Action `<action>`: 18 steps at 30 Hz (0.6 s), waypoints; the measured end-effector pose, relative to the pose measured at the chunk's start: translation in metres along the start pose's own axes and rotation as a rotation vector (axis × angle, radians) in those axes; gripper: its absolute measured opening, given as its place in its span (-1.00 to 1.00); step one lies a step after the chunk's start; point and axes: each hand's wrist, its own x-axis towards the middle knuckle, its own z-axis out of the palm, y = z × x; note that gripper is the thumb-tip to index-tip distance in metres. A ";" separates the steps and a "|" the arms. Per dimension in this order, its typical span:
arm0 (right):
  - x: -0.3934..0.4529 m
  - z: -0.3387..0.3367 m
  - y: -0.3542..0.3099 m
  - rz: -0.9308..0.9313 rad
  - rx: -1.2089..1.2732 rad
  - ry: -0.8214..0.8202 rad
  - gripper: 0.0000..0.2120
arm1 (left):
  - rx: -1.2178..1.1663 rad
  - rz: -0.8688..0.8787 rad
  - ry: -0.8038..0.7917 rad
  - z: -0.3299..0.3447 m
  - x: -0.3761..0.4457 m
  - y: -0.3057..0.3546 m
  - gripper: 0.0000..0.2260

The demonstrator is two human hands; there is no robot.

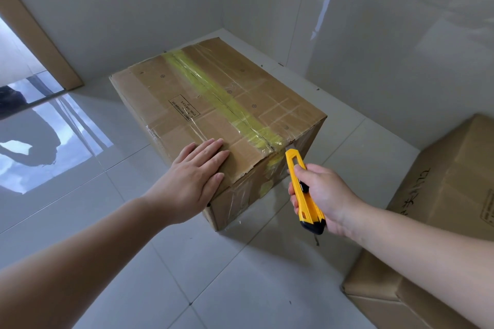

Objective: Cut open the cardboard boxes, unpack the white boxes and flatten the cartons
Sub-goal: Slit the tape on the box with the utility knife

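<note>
Accordingly, I recorded the sealed cardboard box [213,115] standing on the tiled floor [80,208] at the centre of the frame, its far end close to the corner where two tiled walls [374,21] met. My left hand [196,177] lay flat on the top near the lower corner, fingers straight and released, pressing down; I judged this placement was meant to steady the carton against the pull of a cut. My right hand [322,195] was clenched around a yellow utility knife [303,189], whose forward end sat just beside the near top edge, where the yellow tape [227,103] along the centre seam folded over onto the front face. I could not tell whether a blade was extended. The seam showed no confirmed opening from this view, so I assessed the cutting step as not yet done and no white boxes were in view. The tape ran from lower right toward upper centre, away from the holding hand, which kept the fingers off the cutting line. Open floor lay at lower centre and left of the frame. A second carton [441,222] stood at the lower right, near my right forearm, limiting elbow room there. A doorway [24,67] showed at upper left.
</note>
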 end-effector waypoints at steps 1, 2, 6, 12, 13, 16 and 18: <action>-0.001 0.000 0.001 -0.002 -0.007 -0.006 -0.73 | 0.005 0.000 0.004 0.000 -0.001 0.000 -0.46; -0.004 0.001 0.004 0.000 -0.012 -0.023 -0.74 | 0.008 0.000 0.007 0.001 -0.001 0.000 -0.46; -0.012 0.011 0.015 0.020 -0.010 -0.131 -0.76 | 0.001 -0.004 0.014 0.002 -0.003 0.000 -0.47; 0.001 0.015 0.001 -0.005 -0.019 -0.083 -0.72 | -0.009 -0.002 0.000 0.002 -0.002 -0.001 -0.47; -0.001 0.016 0.002 0.001 -0.019 -0.091 -0.72 | -0.013 -0.003 -0.001 0.002 -0.002 -0.001 -0.48; -0.013 0.023 0.009 0.030 -0.031 -0.161 -0.74 | -0.025 -0.001 -0.008 0.000 -0.002 -0.002 -0.48; -0.022 0.031 0.014 0.036 -0.053 -0.223 -0.76 | -0.037 -0.001 -0.008 -0.001 -0.001 -0.003 -0.48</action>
